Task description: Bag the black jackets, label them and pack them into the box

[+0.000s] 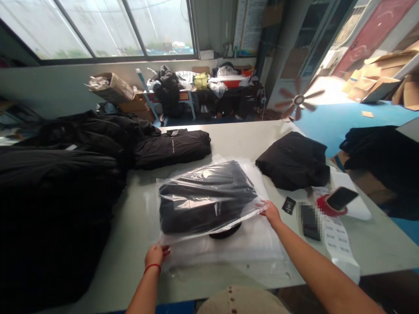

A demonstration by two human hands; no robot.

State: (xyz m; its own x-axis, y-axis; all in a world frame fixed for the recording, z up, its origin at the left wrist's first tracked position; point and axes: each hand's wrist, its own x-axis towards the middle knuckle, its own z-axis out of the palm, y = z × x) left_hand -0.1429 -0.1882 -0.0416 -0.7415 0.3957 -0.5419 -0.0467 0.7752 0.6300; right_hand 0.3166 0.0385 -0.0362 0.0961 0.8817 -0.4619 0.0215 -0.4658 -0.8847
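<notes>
A folded black garment (203, 196) lies inside a clear plastic bag (188, 239) on the table in front of me. My left hand (157, 254), with a red cord at the wrist, pinches the bag's near left corner. At the near right corner, my right hand (269, 211) grips the bag's edge between thumb and fingers. A dark rounded piece (225, 232) shows just under the bag's near edge; I cannot make out what it belongs to. Beneath everything is a stack of flat clear bags (255, 248).
Black garments (59, 209) pile up on the left, with a folded one (176, 148) behind. To the right are another black garment (293, 161), a small black card (289, 205), a phone (310, 222), red tape (327, 208) with a phone on it, and label sheets (338, 240).
</notes>
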